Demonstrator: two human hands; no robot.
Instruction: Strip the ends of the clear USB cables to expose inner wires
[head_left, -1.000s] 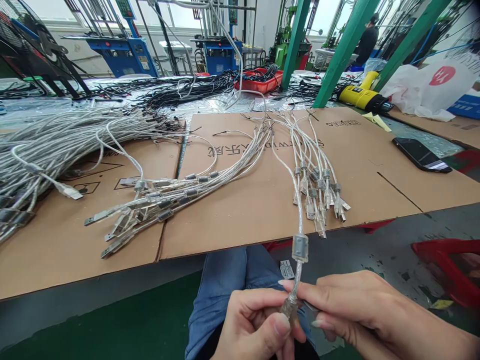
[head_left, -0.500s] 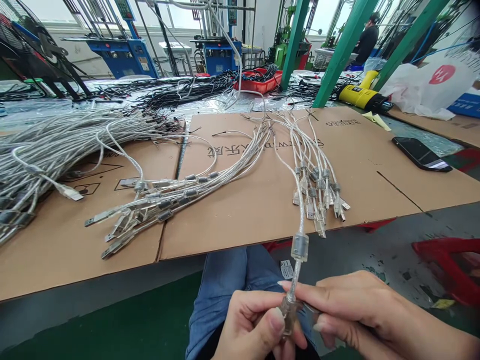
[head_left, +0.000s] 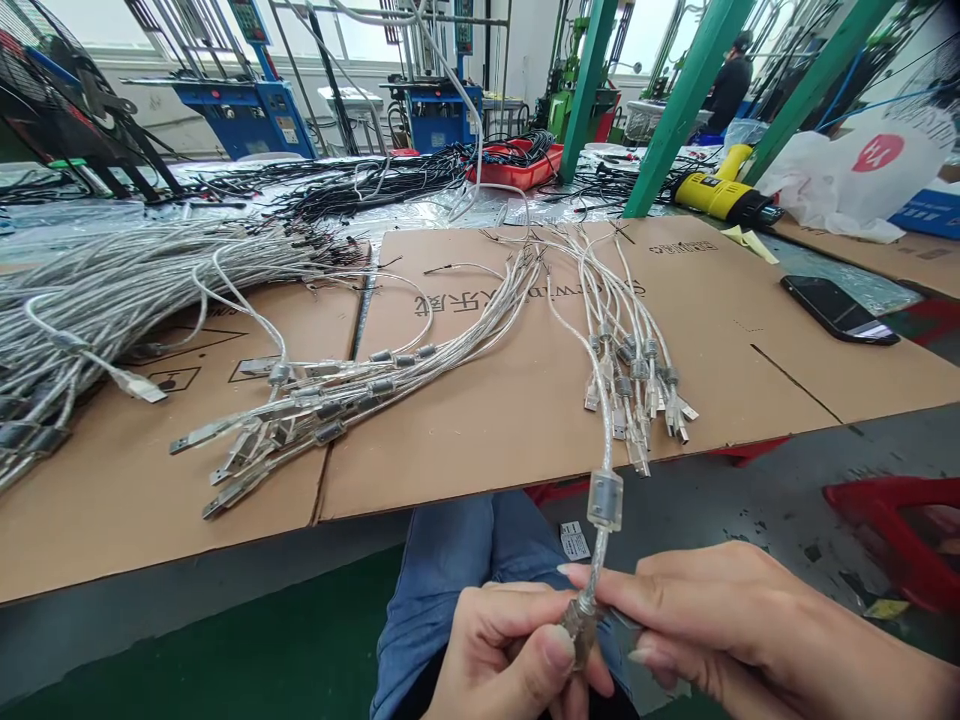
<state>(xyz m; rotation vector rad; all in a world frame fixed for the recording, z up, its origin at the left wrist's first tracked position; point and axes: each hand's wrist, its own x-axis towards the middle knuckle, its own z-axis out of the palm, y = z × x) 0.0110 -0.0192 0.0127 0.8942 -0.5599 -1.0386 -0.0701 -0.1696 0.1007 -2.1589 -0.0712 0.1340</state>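
Observation:
A clear cable (head_left: 604,430) with a grey ferrite bead (head_left: 605,500) hangs over the cardboard's front edge. My left hand (head_left: 517,650) pinches the clear connector (head_left: 581,630) at its end between thumb and fingers. Just right of it, my right hand (head_left: 720,620) has its forefinger against the cable by the connector; between finger and thumb is a thin greyish piece (head_left: 624,618), mostly hidden. Beyond, a bunch of clear USB cables (head_left: 637,370) lies on the right, and another bundle (head_left: 360,395) stretches leftward with its plugs toward the front left.
Brown cardboard (head_left: 450,450) covers the near table. A large pile of clear cables (head_left: 135,290) lies left, black cables (head_left: 375,185) and a red tray (head_left: 521,165) behind. A phone (head_left: 838,308), yellow heat gun (head_left: 720,197) and plastic bag (head_left: 847,170) are right. A red stool (head_left: 892,540) stands below.
The connector has turned slightly in my left hand's fingers, and the bead and cable have shifted a little right and down. Both hands remain in nearly the same place.

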